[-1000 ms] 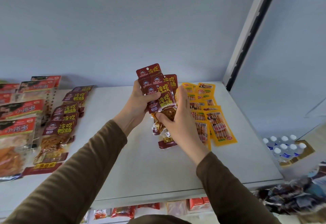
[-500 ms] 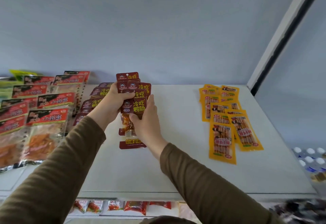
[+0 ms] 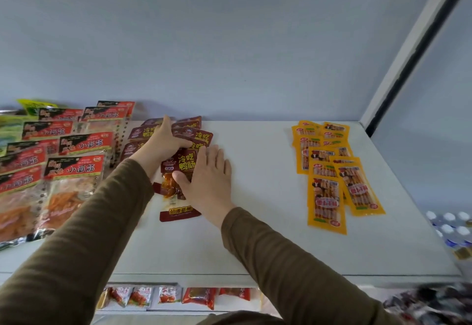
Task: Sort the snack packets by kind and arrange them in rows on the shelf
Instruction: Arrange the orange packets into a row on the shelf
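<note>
A fanned stack of dark red snack packets [image 3: 182,165] lies on the white shelf [image 3: 255,235], left of centre. My left hand [image 3: 159,145] grips the stack's upper part, fingers curled over the packets. My right hand [image 3: 208,179] lies flat with straight fingers on the stack's right side, thumb on the clear window of the front packet. Just behind my left hand, more dark red packets [image 3: 139,134] form a row. Yellow stick packets [image 3: 329,171] lie in overlapping rows at the right. Large red-and-black packets [image 3: 74,166] fill the left.
Green packets [image 3: 33,106] show at the far left back. The grey back wall rises behind the shelf, and a white upright post [image 3: 408,51] bounds it at the right. A lower shelf holds small red packets [image 3: 199,296]. Water bottles [image 3: 449,225] stand below right.
Both hands carried the dark red stack leftward from beside the yellow packets and lowered it onto the shelf next to the dark red row. My right hand went from holding to lying flat.
</note>
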`<state>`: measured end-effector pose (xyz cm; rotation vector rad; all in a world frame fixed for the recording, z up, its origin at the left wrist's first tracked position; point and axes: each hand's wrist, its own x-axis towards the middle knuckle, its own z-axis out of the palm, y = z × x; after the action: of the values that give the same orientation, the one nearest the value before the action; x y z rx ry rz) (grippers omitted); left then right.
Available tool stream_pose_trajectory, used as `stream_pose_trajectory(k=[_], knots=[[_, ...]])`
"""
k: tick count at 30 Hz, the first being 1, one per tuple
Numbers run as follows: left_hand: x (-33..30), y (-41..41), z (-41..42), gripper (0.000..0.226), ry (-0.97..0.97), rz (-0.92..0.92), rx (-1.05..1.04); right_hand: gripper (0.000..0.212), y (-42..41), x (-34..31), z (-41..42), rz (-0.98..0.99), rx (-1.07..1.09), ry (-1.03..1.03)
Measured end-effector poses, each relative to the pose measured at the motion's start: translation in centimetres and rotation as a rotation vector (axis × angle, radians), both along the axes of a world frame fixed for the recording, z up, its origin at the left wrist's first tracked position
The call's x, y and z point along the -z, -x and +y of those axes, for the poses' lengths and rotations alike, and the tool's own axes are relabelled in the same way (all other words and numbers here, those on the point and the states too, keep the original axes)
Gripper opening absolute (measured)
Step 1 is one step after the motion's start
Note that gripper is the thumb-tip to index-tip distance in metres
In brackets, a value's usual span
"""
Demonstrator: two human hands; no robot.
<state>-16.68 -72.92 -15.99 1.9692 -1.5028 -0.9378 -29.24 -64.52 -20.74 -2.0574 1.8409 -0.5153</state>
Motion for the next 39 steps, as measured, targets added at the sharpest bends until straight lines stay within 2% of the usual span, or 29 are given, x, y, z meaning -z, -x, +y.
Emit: stream_pose_trajectory(k=[4, 7, 10, 13, 15, 17, 20, 23, 29, 31, 34, 35, 38, 39], knots=[[-0.5, 1.4, 0.6, 0.086, 0.217, -0.245, 0.054, 0.087, 2.8, -2.6, 0.9, -0.124, -0.057, 0.01], [-1.7, 3.9, 1.2, 0.074, 0.344, -0.189, 0.13, 0.074, 7.4, -5.1, 2.3, -0.132, -0.063, 0.103], [-2.3, 8.3, 1.4, 0.07, 0.366, -0.118, 0.302, 0.058, 12.7, -6.1, 3.6, -0.146, 0.014, 0.159], [-1.6, 13.6, 1.3, 0.07, 0.332, -0.101, 0.47, 0.042, 17.5, -5.4, 5.1, -0.139, 0.155, 0.251], [-1.0, 17.1, 1.0, 0.071, 0.298, -0.106, 0.539, 0.039, 19.8, -4.7, 6.0, -0.095, 0.266, 0.285], [-0.1, 20.1, 0.2, 0.074, 0.224, -0.106, 0.574, 0.042, 21.4, -4.1, 6.9, -0.027, 0.332, 0.226], [1.0, 23.1, -1.7, 0.083, 0.108, -0.104, 0.536, 0.052, 22.5, -2.8, 7.7, 0.093, 0.334, 0.062], [0.7, 25.6, -3.0, 0.095, 0.084, -0.09, 0.484, 0.057, 22.5, -2.0, 7.6, 0.166, 0.322, 0.011], [-1.2, 28.8, -4.6, 0.125, -0.101, -0.059, 0.507, 0.054, 21.8, -1.6, 6.6, 0.253, 0.271, 0.105], [-1.6, 29.3, -4.8, 0.129, -0.168, 0.005, 0.512, 0.055, 21.8, -1.4, 6.4, 0.244, 0.247, 0.124], [-1.4, 29.6, -4.7, 0.115, -0.187, 0.134, 0.459, 0.058, 22.1, -0.8, 6.3, 0.165, 0.253, 0.133], [-1.2, 29.4, -4.9, 0.103, -0.188, 0.166, 0.446, 0.06, 22.2, -0.7, 6.3, 0.133, 0.257, 0.121], [-0.7, 28.1, -5.5, 0.04, -0.215, 0.231, 0.472, 0.067, 22.7, -0.3, 6.3, 0.055, 0.292, 0.094], [-0.5, 27.5, -5.6, 0.034, -0.233, 0.271, 0.472, 0.069, 22.8, -0.3, 6.2, 0.041, 0.302, 0.085]])
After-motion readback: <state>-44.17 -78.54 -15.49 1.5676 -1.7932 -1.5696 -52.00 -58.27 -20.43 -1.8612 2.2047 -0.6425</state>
